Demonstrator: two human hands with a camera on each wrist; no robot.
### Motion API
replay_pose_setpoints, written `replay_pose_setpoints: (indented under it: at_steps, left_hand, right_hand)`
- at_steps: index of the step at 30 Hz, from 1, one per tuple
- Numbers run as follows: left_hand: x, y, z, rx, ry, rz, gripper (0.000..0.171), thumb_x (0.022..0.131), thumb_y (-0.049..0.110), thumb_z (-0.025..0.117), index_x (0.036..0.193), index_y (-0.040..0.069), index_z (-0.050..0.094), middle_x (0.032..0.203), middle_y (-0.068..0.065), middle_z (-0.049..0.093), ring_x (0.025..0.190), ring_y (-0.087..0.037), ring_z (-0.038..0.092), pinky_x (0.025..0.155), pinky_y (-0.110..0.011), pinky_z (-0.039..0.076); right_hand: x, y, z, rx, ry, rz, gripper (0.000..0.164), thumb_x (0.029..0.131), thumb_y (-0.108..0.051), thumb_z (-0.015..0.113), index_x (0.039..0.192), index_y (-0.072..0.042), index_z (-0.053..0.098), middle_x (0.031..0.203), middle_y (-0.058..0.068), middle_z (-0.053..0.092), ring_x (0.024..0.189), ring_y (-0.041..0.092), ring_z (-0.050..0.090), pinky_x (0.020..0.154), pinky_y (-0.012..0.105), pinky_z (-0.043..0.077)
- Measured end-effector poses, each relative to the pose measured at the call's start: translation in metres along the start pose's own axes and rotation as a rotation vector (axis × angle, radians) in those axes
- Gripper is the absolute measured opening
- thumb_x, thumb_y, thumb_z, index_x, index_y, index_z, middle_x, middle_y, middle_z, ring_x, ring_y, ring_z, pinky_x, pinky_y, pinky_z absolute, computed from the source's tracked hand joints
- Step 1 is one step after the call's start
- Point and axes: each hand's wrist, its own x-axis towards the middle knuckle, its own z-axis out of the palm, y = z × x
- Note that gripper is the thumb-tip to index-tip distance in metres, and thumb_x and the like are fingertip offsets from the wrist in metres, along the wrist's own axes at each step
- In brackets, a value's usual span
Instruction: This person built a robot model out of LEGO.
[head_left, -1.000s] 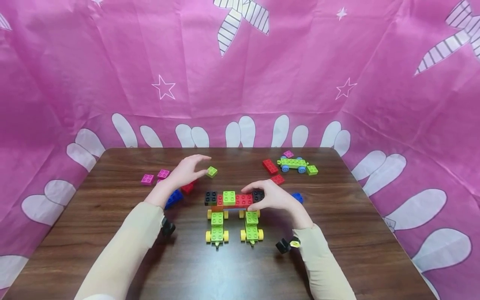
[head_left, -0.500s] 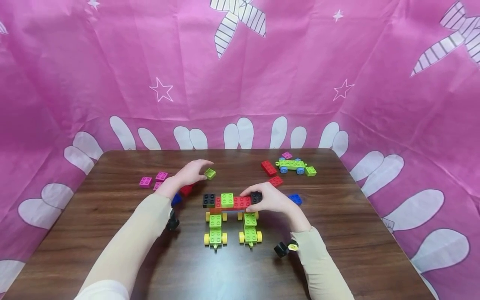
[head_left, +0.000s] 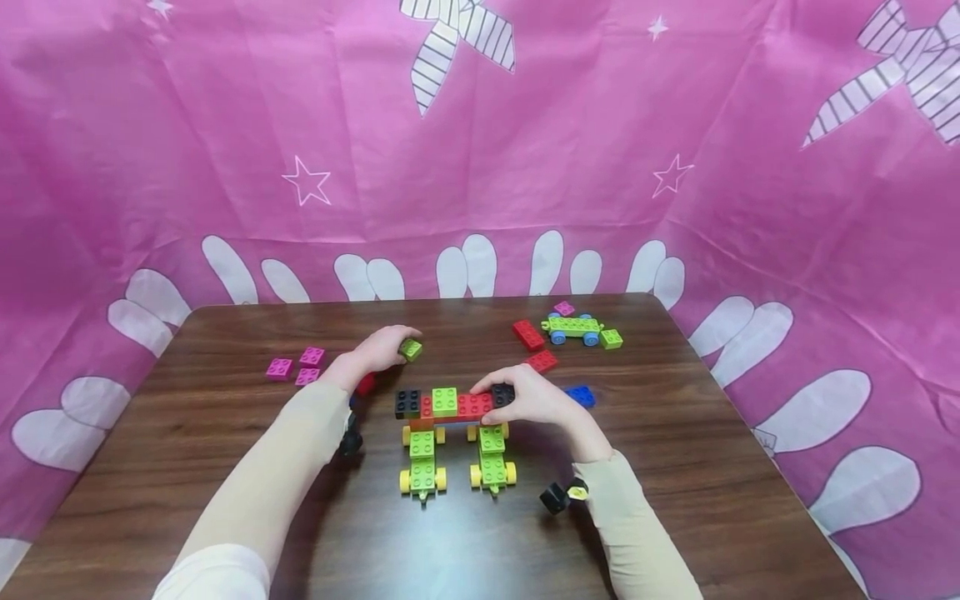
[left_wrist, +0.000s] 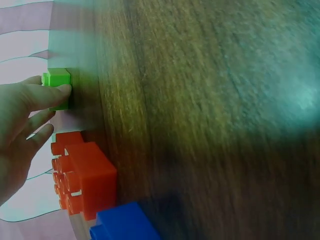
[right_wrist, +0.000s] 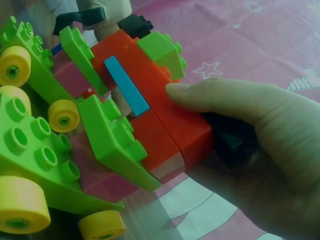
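My left hand [head_left: 377, 348] reaches to the far middle of the table and pinches a small lime-green brick [head_left: 411, 350] between thumb and fingers. In the left wrist view the thumb lies across the near side of that green brick [left_wrist: 60, 77]. My right hand [head_left: 538, 398] grips the right end of a toy brick vehicle [head_left: 471, 407], around its red and black bricks. It has a red crosspiece, black bricks at both ends, a lime brick on top and two lime wheeled bases [head_left: 492, 468] with yellow wheels. The right wrist view shows my thumb pressed on the red brick [right_wrist: 175, 125].
Several pink bricks [head_left: 280, 368] lie at left. A red brick [left_wrist: 95, 175] and a blue brick [left_wrist: 127, 225] sit near my left wrist. At back right are a lime car base [head_left: 573, 327] with blue wheels, red bricks [head_left: 528, 335], a lime brick [head_left: 611, 339] and a blue brick [head_left: 581, 395].
My left hand has moved forward to the lime-green brick and now pinches it. My right hand keeps its grip on the vehicle. The head view has shifted slightly.
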Motion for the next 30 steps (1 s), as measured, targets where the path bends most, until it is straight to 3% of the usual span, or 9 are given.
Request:
replay_pose_setpoints:
  at_steps: [10,18,30]
  left_hand:
    - [0.002,0.0,0.001,-0.029,-0.014,-0.015,0.045,0.087,-0.002,0.067,0.131,-0.001,0.056,0.131,-0.022,0.058,0.123,-0.036,0.052,0.108,-0.05,0.041]
    - [0.002,0.0,0.003,-0.033,0.025,-0.01,0.039,0.088,0.006,0.071,0.124,-0.002,0.061,0.123,-0.022,0.062,0.114,-0.035,0.056,0.104,-0.05,0.044]
    - [-0.004,0.002,-0.009,-0.097,0.091,-0.011,0.038,0.084,0.018,0.078,0.115,0.0,0.066,0.107,-0.014,0.068,0.096,-0.026,0.059,0.09,-0.042,0.051]
  right_hand:
    - [0.001,0.002,0.001,0.029,-0.006,0.003,0.038,0.08,-0.026,0.079,0.115,-0.015,0.072,0.114,0.001,0.072,0.099,0.014,0.061,0.087,0.03,0.051]
    - [0.001,0.004,0.001,0.027,-0.006,0.007,0.037,0.08,-0.026,0.079,0.115,-0.016,0.072,0.114,0.0,0.071,0.1,0.014,0.061,0.087,0.031,0.051]
    - [0.001,0.004,0.001,0.007,-0.004,0.009,0.037,0.08,-0.027,0.08,0.115,-0.016,0.072,0.115,0.0,0.071,0.102,0.015,0.062,0.091,0.033,0.051]
